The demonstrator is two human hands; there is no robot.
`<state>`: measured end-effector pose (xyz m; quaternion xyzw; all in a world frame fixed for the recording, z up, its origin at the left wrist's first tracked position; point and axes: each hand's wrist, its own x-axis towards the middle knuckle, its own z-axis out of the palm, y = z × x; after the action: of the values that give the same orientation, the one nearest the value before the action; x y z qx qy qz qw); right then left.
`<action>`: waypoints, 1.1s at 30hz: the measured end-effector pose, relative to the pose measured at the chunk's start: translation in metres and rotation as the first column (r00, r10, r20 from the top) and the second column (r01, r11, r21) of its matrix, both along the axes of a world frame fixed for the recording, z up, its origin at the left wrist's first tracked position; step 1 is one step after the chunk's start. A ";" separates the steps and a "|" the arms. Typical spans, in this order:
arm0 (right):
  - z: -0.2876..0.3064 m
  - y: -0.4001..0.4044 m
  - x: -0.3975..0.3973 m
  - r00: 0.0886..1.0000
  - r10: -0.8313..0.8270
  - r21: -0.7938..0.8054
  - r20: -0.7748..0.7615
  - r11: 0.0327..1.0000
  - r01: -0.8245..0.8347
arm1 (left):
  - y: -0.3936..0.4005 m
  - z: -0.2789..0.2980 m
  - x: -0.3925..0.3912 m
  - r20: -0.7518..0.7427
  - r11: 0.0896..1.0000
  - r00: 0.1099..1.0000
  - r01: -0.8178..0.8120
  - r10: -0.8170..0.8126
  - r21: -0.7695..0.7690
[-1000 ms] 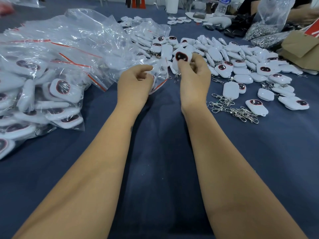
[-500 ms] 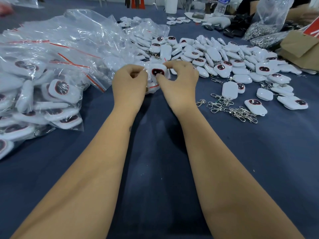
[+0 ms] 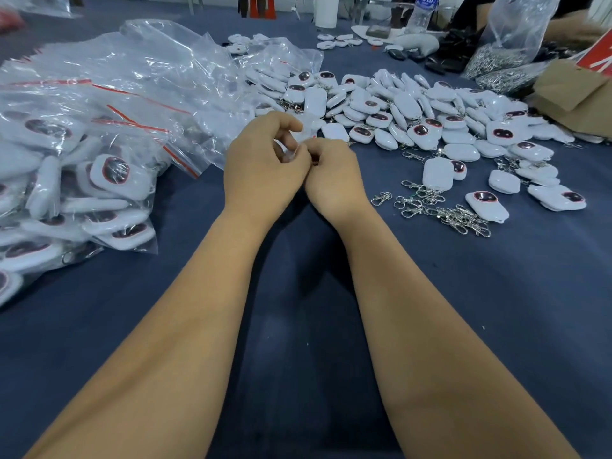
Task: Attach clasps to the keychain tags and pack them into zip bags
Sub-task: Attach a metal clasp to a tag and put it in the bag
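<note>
Blue cloth covers the table [image 3: 496, 309]. Both hands meet at centre: left hand [image 3: 265, 170] and right hand [image 3: 334, 180] pinch a small bag [image 3: 291, 150] between them, its mouth toward the right fingertips; contents hidden.

Both bare forearms are stretched forward from the bottom edge of the view and are brought together toward the middle, so that the two hands are met side by side. The left hand [image 3: 265, 167] is seen from the back, with its fingers [image 3: 286, 125] curled over and its thumb turned inward toward the other hand. The right hand [image 3: 334, 180] is set just beside it, touching it at the knuckles, with its fingers folded under and largely hidden. A small clear item is pinched between the fingertips of both hands; what it is cannot be made out.
</note>
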<state>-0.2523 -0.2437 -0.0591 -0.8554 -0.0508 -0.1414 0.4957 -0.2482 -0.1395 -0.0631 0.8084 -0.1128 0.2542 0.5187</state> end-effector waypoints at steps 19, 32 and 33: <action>0.005 -0.041 0.003 0.755 -0.636 -0.501 -0.160 0.712 0.493 | 0.006 -0.005 0.007 -0.216 0.974 0.962 -0.129 0.169 0.188; 0.002 -0.042 0.005 0.732 -0.665 -0.595 -0.144 0.650 0.473 | 0.006 -0.004 0.005 -0.247 0.995 0.965 -0.071 0.087 0.074; 0.001 -0.041 0.005 0.767 -0.635 -0.590 -0.095 0.656 0.470 | 0.005 -0.004 0.006 -0.249 0.995 0.965 -0.075 0.088 0.062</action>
<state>-0.2470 -0.2848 -0.0577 -0.9424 0.2515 -0.1387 0.1712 -0.2425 -0.1340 -0.0674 0.8513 -0.0197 0.1679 0.4967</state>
